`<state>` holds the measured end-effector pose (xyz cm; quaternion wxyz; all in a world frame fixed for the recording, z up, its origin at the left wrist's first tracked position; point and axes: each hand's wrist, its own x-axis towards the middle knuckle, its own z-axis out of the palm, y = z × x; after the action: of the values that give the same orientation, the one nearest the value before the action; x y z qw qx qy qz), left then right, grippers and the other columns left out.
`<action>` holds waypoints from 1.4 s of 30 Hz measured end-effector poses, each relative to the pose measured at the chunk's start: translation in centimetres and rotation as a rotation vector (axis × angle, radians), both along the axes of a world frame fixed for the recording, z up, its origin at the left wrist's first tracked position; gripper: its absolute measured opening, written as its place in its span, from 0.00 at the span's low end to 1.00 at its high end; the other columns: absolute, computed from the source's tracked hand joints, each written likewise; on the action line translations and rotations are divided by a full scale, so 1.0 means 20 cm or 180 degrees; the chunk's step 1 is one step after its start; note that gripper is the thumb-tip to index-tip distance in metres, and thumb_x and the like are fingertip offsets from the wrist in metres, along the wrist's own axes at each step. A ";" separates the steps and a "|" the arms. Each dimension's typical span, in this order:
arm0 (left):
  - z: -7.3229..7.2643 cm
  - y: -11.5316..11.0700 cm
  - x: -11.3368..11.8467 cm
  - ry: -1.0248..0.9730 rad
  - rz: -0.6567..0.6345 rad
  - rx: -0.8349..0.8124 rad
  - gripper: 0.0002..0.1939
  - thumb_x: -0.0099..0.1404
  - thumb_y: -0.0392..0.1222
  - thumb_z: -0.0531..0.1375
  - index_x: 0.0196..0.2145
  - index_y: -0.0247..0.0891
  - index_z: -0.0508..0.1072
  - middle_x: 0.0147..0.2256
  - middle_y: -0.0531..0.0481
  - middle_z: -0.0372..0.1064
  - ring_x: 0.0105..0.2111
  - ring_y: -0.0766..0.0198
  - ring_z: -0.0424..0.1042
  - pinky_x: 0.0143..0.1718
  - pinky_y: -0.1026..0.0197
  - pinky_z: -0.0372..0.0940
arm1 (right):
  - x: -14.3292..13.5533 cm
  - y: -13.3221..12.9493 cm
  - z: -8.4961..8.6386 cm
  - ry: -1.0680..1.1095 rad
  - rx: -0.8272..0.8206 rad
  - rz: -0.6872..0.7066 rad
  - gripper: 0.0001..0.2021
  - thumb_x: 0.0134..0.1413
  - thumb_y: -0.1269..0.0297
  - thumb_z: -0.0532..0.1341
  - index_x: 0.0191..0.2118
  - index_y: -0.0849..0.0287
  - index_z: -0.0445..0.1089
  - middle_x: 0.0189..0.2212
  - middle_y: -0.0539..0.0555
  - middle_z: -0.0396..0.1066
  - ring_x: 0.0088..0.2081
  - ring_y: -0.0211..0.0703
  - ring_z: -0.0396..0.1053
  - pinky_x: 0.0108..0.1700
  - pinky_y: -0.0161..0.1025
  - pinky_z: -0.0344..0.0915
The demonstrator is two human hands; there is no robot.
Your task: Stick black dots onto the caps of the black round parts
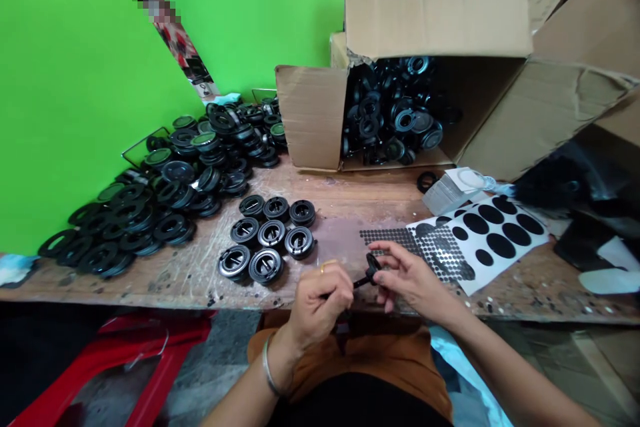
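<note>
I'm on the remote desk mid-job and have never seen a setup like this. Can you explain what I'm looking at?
There is no robot here: a person is working with two bare hands. The single view comes from a camera worn on their head, looking forward and down, so their left hand appears on the left.

The right hand grips a small black round part. The left hand holds a thin dark rod that reaches to that part; its exact type is unclear.

On the worktable, eight black ring-shaped pieces sit grouped in front. To their left is a large heap of similar pieces; behind, an open cardboard box contains more. On the right lie sheets with black dots.
</note>
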<state>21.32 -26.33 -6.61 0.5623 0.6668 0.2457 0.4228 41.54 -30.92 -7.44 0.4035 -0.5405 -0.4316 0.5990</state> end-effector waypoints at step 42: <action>-0.10 -0.03 0.14 -0.0242 0.1434 -0.1837 0.26 0.65 0.63 0.53 0.23 0.38 0.65 0.17 0.56 0.57 0.18 0.69 0.56 0.21 0.65 0.52 | -0.22 -0.03 0.06 -0.2415 0.2206 -0.0076 0.09 0.46 0.79 0.59 0.29 0.57 0.64 0.39 0.53 0.66 0.47 0.49 0.60 0.49 0.48 0.58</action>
<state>24.16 -27.01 -8.58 0.6288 0.3937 0.4745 0.4738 37.08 -31.51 -6.15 0.3809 -0.5592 -0.7146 0.1778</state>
